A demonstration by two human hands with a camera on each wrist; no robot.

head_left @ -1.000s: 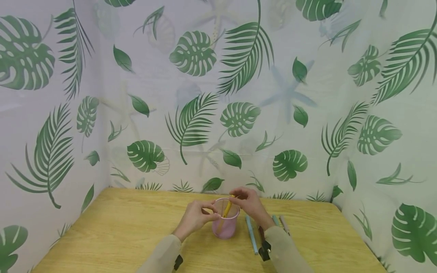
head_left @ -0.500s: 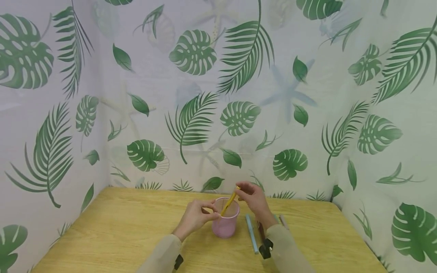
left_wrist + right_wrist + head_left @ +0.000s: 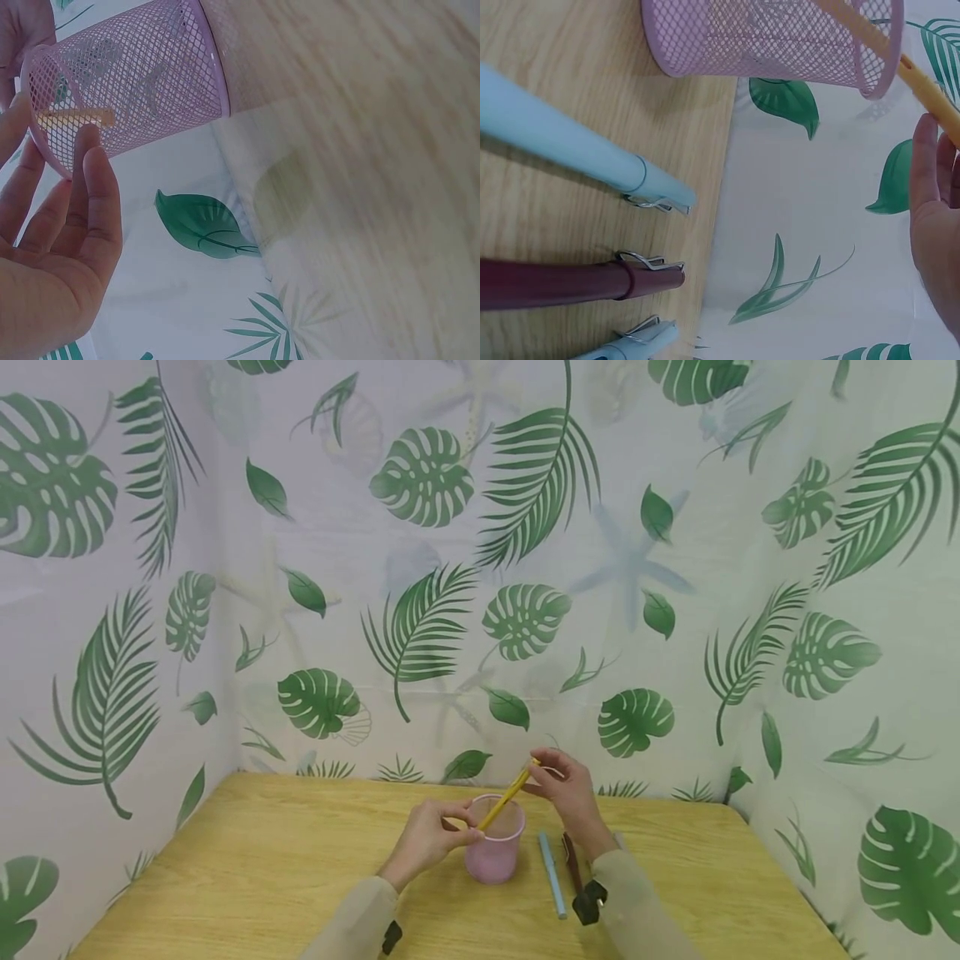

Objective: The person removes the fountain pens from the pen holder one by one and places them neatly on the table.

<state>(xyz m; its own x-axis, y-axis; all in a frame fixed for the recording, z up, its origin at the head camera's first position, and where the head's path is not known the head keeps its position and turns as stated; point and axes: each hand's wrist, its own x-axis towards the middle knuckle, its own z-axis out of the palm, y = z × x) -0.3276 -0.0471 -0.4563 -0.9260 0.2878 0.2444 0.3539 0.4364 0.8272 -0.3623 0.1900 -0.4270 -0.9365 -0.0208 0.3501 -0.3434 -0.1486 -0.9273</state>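
A pink mesh pen holder stands upright on the wooden table. My left hand pinches its rim between thumb and fingers; in the left wrist view, the fingers lie along the mesh. A yellow pen slants out of the holder's mouth, its lower end still inside behind the mesh. My right hand holds the pen's upper end in its fingertips, above and right of the rim. In the right wrist view, the yellow pen crosses the rim, and the hand partly leaves the picture.
Right of the holder a light blue pen and a dark brown pen lie on the table. Another bluish pen lies beyond them, mostly hidden by my right arm in the head view. A leaf-patterned cloth hangs behind the table.
My right hand has moved up and to the right, drawing the yellow pen further out of the pen holder and tilting it more. My left hand stays on the rim.
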